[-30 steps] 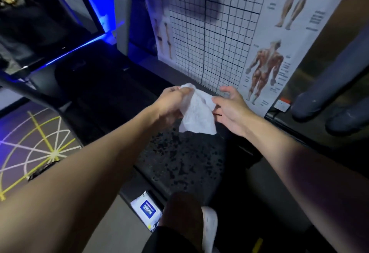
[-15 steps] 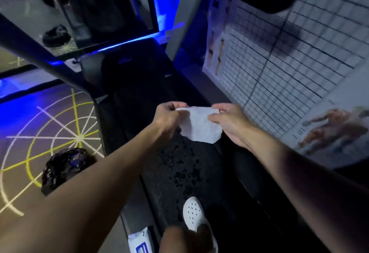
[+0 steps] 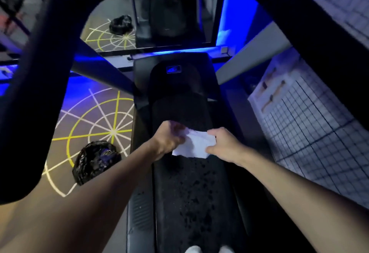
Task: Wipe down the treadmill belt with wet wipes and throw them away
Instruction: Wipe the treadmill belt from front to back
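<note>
**Dim, blue-lit wide-angle view**

Blue strip light (image 3: 179, 50) glows at the far end; the treadmill belt (image 3: 191, 193) lies in deep shadow. The wet wipe (image 3: 194, 146) reads brightest. Motion blur softens the left hand (image 3: 169, 139); edges curve.

On the floor at the left I see a crumpled black plastic bag (image 3: 95, 161), lying on a yellow and white web pattern (image 3: 99, 125). At the right stands a white grid chart (image 3: 311, 133) with small figures at its far end. Far ahead, a mirror (image 3: 139, 19) reflects the bag and pattern, with a blue light strip (image 3: 179, 52) just under it.
</note>
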Tool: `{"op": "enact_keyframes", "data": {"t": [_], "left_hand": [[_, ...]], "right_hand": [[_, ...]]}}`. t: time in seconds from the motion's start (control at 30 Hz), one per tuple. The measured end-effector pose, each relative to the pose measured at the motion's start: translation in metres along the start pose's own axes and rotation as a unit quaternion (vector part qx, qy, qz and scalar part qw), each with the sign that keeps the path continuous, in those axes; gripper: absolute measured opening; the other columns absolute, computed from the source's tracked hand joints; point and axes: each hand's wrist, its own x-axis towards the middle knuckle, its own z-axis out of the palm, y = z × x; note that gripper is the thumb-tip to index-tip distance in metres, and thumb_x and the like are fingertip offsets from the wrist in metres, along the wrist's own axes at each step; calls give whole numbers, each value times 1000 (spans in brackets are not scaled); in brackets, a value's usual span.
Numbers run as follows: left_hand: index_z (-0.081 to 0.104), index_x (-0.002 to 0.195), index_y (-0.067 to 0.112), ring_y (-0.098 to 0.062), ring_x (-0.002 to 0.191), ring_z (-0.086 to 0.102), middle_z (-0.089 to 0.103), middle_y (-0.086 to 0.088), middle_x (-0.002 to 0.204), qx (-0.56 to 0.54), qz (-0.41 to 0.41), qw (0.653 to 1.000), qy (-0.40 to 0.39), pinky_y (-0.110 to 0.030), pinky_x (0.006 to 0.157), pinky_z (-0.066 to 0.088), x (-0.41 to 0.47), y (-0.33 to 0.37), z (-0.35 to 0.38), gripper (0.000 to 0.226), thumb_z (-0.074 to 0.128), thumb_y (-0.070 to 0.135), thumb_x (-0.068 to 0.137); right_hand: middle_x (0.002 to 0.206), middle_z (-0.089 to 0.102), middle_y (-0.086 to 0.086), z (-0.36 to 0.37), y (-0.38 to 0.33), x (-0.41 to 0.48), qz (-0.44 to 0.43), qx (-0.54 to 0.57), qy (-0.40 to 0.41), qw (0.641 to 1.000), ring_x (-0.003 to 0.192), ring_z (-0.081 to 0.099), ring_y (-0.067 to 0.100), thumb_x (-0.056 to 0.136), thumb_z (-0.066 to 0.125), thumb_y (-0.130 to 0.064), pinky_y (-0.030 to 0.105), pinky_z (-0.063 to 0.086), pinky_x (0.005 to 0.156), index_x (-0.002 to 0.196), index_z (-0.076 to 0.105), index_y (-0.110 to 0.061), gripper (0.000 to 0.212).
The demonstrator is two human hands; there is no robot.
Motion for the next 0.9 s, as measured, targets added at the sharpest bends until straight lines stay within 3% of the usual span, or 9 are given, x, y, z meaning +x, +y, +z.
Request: {"op": "enact_keyframes", "data": {"t": [0.07, 0.17, 0.27, 0.33, 0.4, 0.5, 0.63, 0.77, 0.9], "left_hand": [[68, 95, 2, -22, 89, 66, 72, -14, 97, 26, 10, 999, 29, -32, 80, 53, 20, 10, -12, 20, 62, -11, 81], [71, 95, -4, -18, 88, 65, 73, -19, 98, 68, 29, 996, 49, -29, 80, 51, 55, 29, -26, 14, 62, -7, 85], [74, 91, -1, -19, 89, 63, 73, -14, 89, 153, 52, 984, 75, -25, 82, 49, 98, 46, -41, 11, 67, 8, 86], [72, 84, -1, -16, 94, 49, 62, -11, 83, 199, 77, 972, 101, -15, 82, 36, 130, 57, -48, 14, 70, 13, 85], [64, 69, 3, -12, 80, 42, 50, -7, 75, 201, 84, 970, 109, -18, 73, 34, 160, 66, -53, 23, 71, 18, 85], [54, 69, 10, -16, 59, 39, 46, -1, 62, 175, 69, 976, 110, -27, 59, 31, 196, 77, -61, 28, 65, 26, 88], [55, 72, 17, -2, 55, 41, 48, 10, 60, 148, 72, 978, 127, -19, 55, 31, 243, 66, -73, 20, 64, 17, 90], [62, 75, 6, -12, 59, 46, 57, -4, 65, 121, 17, 982, 141, -28, 57, 39, 289, 32, -89, 21, 63, 20, 90], [52, 64, 18, -16, 55, 46, 49, 3, 58, 113, -38, 985, 123, -27, 53, 42, 358, -22, -102, 31, 58, 22, 94]], "right_hand": [[84, 48, 6, -13, -12, 24, -26, -20, 8, 999, 77, 48, 19, 78, 63, 0, 27, 36, 58, 81, 60, -1, 4], [63, 46, 3, -32, -27, 60, -49, -38, 9, 998, 61, 44, 16, 83, 59, 1, 29, 33, 57, 66, 59, 0, 17], [92, 55, -2, -55, -37, 104, -68, -18, 44, 997, 84, 57, 17, 88, 58, -6, 27, 44, 75, 81, 68, -5, 13], [108, 55, -1, -73, -44, 135, -49, 37, 52, 997, 97, 57, 17, 89, 55, -6, 29, 45, 83, 90, 67, 1, 14], [90, 58, 5, -91, -51, 162, -7, 149, 39, 988, 83, 53, 18, 90, 52, -7, 38, 44, 74, 87, 64, 2, 15], [69, 51, -5, -109, -55, 208, 19, 280, -9, 960, 74, 47, 15, 84, 62, -23, 34, 37, 68, 69, 56, -19, 17], [96, 67, 3, -100, -58, 270, 42, 296, -63, 952, 94, 64, 20, 67, 76, -27, 39, 50, 76, 96, 61, -12, 36], [105, 65, 10, -76, -55, 333, 87, 319, -52, 942, 101, 62, 23, 78, 67, -7, 37, 51, 83, 96, 56, -15, 22], [103, 67, 12, -45, -33, 411, 121, 276, -20, 953, 97, 65, 26, 63, 65, -17, 40, 54, 79, 104, 60, -13, 41]]}}
